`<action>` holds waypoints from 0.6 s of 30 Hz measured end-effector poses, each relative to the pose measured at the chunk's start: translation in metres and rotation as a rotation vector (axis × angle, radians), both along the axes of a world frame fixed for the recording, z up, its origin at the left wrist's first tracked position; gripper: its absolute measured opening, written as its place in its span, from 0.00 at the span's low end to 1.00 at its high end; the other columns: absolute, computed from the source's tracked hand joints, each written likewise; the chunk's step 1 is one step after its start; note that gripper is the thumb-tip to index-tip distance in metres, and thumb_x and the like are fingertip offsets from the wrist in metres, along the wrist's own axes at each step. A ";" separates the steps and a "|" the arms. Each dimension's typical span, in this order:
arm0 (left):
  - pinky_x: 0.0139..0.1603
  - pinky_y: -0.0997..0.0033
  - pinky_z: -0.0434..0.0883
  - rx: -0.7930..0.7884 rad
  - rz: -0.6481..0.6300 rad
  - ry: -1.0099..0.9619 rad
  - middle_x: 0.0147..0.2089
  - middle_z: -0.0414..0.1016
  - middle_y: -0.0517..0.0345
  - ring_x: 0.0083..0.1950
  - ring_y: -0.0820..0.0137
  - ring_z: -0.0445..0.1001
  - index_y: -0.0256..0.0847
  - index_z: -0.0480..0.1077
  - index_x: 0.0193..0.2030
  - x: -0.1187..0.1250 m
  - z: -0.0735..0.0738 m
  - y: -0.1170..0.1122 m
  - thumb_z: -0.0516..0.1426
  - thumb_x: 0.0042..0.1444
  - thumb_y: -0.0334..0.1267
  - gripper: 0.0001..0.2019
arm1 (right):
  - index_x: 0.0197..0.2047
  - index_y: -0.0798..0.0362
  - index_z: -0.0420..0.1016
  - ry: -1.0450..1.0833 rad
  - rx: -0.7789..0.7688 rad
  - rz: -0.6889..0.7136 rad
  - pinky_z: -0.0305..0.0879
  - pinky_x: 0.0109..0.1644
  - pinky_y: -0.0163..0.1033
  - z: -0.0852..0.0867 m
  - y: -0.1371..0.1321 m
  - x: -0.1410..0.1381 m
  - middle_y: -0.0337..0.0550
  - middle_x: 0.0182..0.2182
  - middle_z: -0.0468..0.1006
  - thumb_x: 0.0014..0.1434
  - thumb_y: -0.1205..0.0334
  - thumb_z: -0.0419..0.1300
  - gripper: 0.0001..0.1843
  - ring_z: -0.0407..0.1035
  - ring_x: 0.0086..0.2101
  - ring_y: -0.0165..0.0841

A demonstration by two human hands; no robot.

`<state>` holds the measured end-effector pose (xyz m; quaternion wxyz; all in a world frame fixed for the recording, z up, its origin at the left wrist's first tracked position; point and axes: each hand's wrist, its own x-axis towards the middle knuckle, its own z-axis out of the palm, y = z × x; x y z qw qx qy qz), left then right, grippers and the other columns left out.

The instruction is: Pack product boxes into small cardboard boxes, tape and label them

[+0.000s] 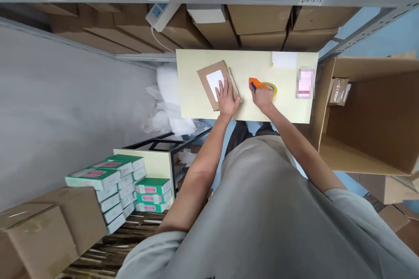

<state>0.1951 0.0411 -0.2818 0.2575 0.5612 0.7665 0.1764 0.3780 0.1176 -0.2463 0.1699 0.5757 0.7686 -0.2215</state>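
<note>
A brown cardboard box (209,91) with a white label (214,79) on top lies turned at an angle on the cream table (248,111). My left hand (227,99) rests on it, fingers spread over the label and the box's right side. To the right, my right hand (262,97) is closed around an orange tape dispenser (257,83) with a roll of yellowish tape (273,88) in it. The dispenser is a short way from the box. My palm hides part of its handle.
On the table's right side lie a white paper (284,59) and a blurred pink item (305,83). A large open carton (366,126) stands to the right, holding a small taped parcel (339,91). Shelved boxes (258,19) line the back. Green-and-white boxes (153,186) are stacked at lower left.
</note>
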 end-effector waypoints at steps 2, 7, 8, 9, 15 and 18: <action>0.91 0.39 0.29 0.010 -0.030 -0.033 0.91 0.49 0.45 0.94 0.48 0.35 0.38 0.58 0.88 -0.002 0.005 -0.004 0.57 0.72 0.53 0.42 | 0.68 0.75 0.72 -0.027 0.033 -0.037 0.71 0.65 0.57 -0.005 0.013 0.005 0.79 0.54 0.84 0.80 0.58 0.55 0.27 0.81 0.55 0.57; 0.91 0.39 0.32 -0.006 -0.077 -0.054 0.91 0.47 0.42 0.94 0.49 0.35 0.36 0.56 0.88 -0.007 0.020 -0.011 0.52 0.76 0.54 0.40 | 0.75 0.78 0.62 0.005 0.029 -0.043 0.61 0.75 0.64 -0.025 0.019 0.031 0.78 0.57 0.83 0.80 0.58 0.52 0.33 0.79 0.58 0.57; 0.92 0.40 0.33 -0.012 -0.096 -0.050 0.91 0.48 0.42 0.94 0.50 0.36 0.37 0.56 0.88 -0.011 0.023 -0.012 0.51 0.77 0.54 0.39 | 0.75 0.79 0.61 0.039 0.040 -0.060 0.61 0.75 0.66 -0.031 0.014 0.033 0.80 0.58 0.82 0.79 0.59 0.51 0.33 0.78 0.59 0.58; 0.92 0.40 0.35 -0.021 -0.120 -0.046 0.91 0.48 0.43 0.94 0.50 0.37 0.38 0.57 0.88 -0.015 0.027 -0.013 0.50 0.78 0.54 0.39 | 0.75 0.80 0.60 0.079 0.057 -0.081 0.61 0.74 0.68 -0.037 0.009 0.034 0.81 0.59 0.81 0.77 0.61 0.50 0.34 0.78 0.60 0.59; 0.90 0.41 0.46 -0.104 -0.305 -0.037 0.90 0.54 0.46 0.92 0.49 0.48 0.43 0.63 0.86 -0.059 0.041 -0.010 0.50 0.79 0.55 0.35 | 0.79 0.76 0.60 0.179 0.171 -0.268 0.58 0.78 0.71 -0.045 -0.031 0.025 0.82 0.69 0.73 0.75 0.61 0.48 0.37 0.67 0.72 0.62; 0.90 0.41 0.49 -0.126 -0.373 -0.040 0.90 0.56 0.45 0.91 0.46 0.50 0.44 0.65 0.85 -0.076 0.039 -0.006 0.52 0.78 0.57 0.35 | 0.83 0.68 0.58 0.253 0.242 -0.456 0.55 0.81 0.72 -0.034 -0.071 0.008 0.77 0.77 0.66 0.81 0.51 0.45 0.38 0.59 0.78 0.61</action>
